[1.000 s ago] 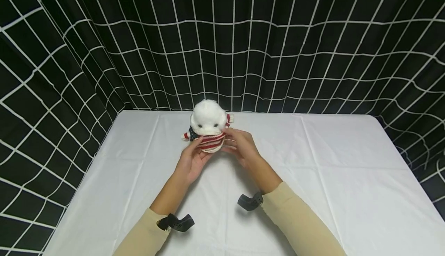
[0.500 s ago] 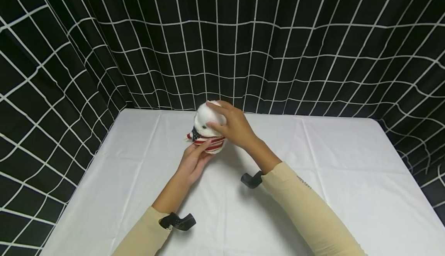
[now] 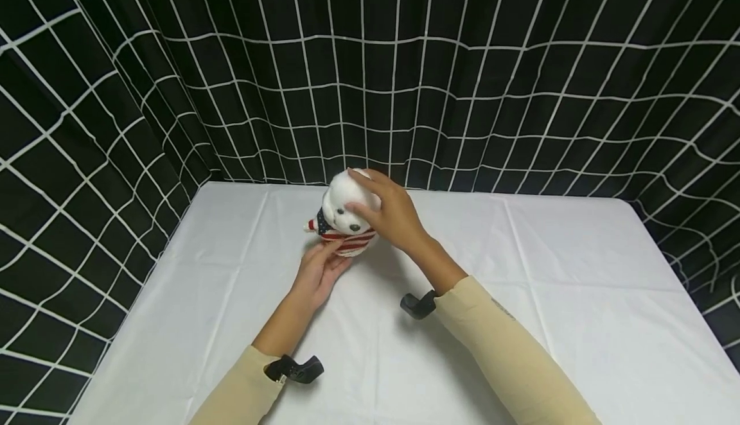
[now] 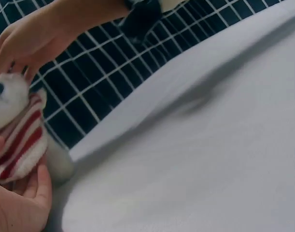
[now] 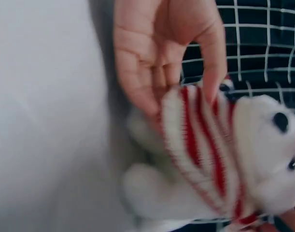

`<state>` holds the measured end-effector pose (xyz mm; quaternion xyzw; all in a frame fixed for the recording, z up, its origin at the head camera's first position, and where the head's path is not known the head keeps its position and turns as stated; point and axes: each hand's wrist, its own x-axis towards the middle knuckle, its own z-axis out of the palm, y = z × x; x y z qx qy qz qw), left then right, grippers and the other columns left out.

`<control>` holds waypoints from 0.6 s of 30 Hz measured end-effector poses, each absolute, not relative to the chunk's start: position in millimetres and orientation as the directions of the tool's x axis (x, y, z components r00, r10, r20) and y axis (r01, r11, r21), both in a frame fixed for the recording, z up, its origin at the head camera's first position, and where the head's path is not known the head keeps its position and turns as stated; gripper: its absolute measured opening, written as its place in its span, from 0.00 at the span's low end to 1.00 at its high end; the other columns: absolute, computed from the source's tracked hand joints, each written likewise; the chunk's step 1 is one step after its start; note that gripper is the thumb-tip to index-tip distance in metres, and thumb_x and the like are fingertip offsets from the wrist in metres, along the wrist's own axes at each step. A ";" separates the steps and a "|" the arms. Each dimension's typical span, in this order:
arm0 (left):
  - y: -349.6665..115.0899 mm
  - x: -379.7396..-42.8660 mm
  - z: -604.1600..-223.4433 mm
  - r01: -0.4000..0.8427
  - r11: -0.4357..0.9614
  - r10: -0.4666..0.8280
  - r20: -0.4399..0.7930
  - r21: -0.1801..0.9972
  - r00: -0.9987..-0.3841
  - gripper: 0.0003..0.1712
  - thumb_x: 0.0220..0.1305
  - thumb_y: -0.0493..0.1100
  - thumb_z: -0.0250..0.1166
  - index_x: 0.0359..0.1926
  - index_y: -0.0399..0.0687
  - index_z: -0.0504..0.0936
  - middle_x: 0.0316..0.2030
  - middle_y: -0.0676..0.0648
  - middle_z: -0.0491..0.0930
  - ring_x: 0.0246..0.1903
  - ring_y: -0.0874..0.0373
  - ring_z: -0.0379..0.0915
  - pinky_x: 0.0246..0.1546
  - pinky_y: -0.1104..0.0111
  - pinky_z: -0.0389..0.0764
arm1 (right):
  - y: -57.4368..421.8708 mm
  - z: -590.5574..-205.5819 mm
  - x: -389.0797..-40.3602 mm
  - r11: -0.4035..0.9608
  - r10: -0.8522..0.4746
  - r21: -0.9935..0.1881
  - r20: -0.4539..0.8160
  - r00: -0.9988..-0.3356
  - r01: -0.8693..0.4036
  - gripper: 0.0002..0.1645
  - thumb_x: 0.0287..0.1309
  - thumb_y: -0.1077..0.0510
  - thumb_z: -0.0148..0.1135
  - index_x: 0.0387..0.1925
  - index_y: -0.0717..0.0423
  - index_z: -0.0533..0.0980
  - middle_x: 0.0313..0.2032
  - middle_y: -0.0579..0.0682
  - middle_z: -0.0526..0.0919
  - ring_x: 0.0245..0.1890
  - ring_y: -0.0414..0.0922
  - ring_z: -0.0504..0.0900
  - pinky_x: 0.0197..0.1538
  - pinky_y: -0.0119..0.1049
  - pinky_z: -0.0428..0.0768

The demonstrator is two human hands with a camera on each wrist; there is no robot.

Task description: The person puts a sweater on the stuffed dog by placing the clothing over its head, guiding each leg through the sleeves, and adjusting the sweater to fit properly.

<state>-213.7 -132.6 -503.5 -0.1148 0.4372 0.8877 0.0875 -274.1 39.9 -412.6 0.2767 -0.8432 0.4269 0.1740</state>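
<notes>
Displaying white-gridded black fabric curtains, rippling in loose folds along the back and both sides; framing a broad table draped in white cloth, showing long, straight fold creases and catching soft, pale light.

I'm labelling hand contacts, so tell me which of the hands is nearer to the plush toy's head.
Right. The right hand touches the plush toy's head; the left hand is lower, gripping the striped knit sweater.

A white plush toy wears a red-striped sweater, head tilted.
</notes>
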 end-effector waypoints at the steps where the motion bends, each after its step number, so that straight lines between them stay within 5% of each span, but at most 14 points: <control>1: -135.9 -214.9 -503.8 -0.262 -0.606 0.048 -0.293 0.751 -0.955 0.22 0.76 0.39 0.54 0.65 0.33 0.67 0.50 0.43 0.79 0.49 0.54 0.81 0.60 0.61 0.77 | 42.8 -416.4 -274.9 0.461 -0.286 -0.660 0.523 -0.803 -0.594 0.31 0.66 0.53 0.68 0.68 0.56 0.73 0.65 0.57 0.76 0.64 0.53 0.76 0.63 0.48 0.75; 4: -146.9 -219.5 -502.6 -0.255 -0.613 0.014 -0.313 0.748 -0.950 0.16 0.77 0.42 0.51 0.59 0.38 0.68 0.45 0.44 0.78 0.46 0.54 0.80 0.57 0.61 0.78 | 53.8 -431.3 -278.6 0.393 -0.109 -0.798 0.453 -0.885 -0.457 0.26 0.73 0.56 0.58 0.67 0.61 0.73 0.63 0.58 0.78 0.61 0.53 0.78 0.60 0.48 0.77; 7: -157.6 -225.6 -501.1 -0.226 -0.582 -0.039 -0.304 0.781 -0.952 0.13 0.79 0.42 0.49 0.57 0.41 0.70 0.41 0.46 0.80 0.41 0.57 0.80 0.53 0.63 0.80 | 64.8 -444.2 -281.5 0.302 0.017 -0.925 0.248 -0.969 -0.231 0.21 0.74 0.59 0.54 0.63 0.63 0.75 0.56 0.60 0.82 0.54 0.50 0.81 0.57 0.46 0.79; 12: -167.8 -237.7 -500.1 -0.186 -0.471 -0.073 -0.248 0.862 -0.966 0.15 0.77 0.37 0.53 0.60 0.39 0.73 0.40 0.49 0.81 0.39 0.60 0.81 0.49 0.65 0.82 | 73.7 -457.6 -285.9 0.036 -0.143 -0.997 -0.078 -0.987 0.073 0.23 0.72 0.60 0.56 0.62 0.71 0.73 0.50 0.61 0.83 0.39 0.41 0.85 0.51 0.41 0.84; 18: -170.7 -250.5 -496.3 -0.175 -0.249 -0.143 -0.214 0.953 -0.966 0.14 0.73 0.37 0.59 0.55 0.34 0.78 0.39 0.48 0.83 0.33 0.60 0.83 0.39 0.68 0.85 | 71.7 -464.9 -290.7 -0.047 -0.133 -0.998 -0.035 -0.991 0.042 0.16 0.65 0.68 0.60 0.51 0.76 0.75 0.34 0.49 0.86 0.31 0.38 0.85 0.41 0.36 0.86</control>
